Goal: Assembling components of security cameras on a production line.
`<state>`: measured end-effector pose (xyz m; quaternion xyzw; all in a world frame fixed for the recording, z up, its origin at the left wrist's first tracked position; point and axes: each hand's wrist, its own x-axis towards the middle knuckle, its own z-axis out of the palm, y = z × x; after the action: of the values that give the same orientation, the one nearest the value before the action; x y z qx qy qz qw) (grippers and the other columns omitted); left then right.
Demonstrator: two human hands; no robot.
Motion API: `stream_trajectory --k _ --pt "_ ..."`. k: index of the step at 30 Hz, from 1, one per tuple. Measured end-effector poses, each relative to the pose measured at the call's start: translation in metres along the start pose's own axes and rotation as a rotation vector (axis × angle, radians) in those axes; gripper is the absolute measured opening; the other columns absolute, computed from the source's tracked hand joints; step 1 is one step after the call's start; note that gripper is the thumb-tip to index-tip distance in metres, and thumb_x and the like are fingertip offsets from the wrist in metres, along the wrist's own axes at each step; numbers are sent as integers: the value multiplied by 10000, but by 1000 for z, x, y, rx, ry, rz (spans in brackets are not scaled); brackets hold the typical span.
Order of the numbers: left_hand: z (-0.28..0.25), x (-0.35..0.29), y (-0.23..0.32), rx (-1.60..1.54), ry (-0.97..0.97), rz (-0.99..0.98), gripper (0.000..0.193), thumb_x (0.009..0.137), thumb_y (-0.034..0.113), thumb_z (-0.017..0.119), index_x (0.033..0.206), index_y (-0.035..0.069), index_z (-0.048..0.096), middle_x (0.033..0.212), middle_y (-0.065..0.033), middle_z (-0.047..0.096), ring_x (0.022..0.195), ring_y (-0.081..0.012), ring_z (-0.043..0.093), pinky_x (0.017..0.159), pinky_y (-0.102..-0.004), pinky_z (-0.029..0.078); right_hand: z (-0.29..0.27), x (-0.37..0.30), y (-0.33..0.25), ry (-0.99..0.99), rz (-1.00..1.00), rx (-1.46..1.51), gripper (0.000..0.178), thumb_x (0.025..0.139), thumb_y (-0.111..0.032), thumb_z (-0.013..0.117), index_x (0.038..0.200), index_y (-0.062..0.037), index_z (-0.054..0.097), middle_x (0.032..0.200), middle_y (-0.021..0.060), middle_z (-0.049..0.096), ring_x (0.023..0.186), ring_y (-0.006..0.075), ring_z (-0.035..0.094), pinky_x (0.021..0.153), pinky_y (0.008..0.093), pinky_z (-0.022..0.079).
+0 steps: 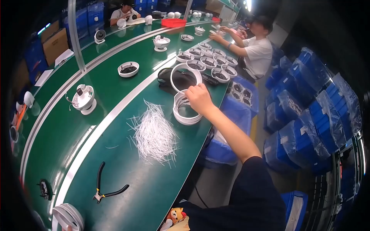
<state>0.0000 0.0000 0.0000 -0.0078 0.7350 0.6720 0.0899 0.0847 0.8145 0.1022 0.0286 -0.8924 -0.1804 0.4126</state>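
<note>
Fingers of the right hand [198,98] curl around a white ring [185,78] above the ring stack [185,112], hiding its lower edge; the left hand is out of view.

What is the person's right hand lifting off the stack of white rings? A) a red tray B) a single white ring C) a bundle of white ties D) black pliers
B: the right hand holds a single white ring tilted up above the stack of white rings.

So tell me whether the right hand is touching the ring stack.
Touching. The head view shows the right hand resting on the ring stack's upper rim.
</note>
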Motion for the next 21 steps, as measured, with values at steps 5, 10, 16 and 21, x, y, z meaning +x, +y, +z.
stream_trajectory --k 5,10,16,21 --pt "42 -62 51 488 187 40 255 793 93 562 1014 -34 565 1097 -181 542 976 -218 516 841 -403 423 -7 -28 -3 -46 23 125 43 665 -67 554 693 -87 528 645 46 496 638 221 522 681 353 390" --pt "-51 -51 -5 118 219 -104 495 788 131 528 1225 -40 367 1101 -131 509 943 -229 533 813 -324 427 -61 5 -4 61 88 289 67 678 -25 606 721 -36 556 695 87 564 663 264 550 632 343 403" --pt "2 -59 32 56 294 -164 467 797 123 520 1210 -41 374 1085 -131 517 917 -222 546 783 -331 444 -91 6 -18 -364 71 534 46 699 -59 604 723 -32 576 692 118 561 670 294 548 606 364 411" --pt "2 -51 14 77 391 -130 314 779 86 527 1075 -14 492 898 -66 573 719 -148 558 600 -282 464 -85 -22 -28 -560 83 466 73 664 -105 628 699 -52 591 693 110 570 698 297 547 641 382 398"
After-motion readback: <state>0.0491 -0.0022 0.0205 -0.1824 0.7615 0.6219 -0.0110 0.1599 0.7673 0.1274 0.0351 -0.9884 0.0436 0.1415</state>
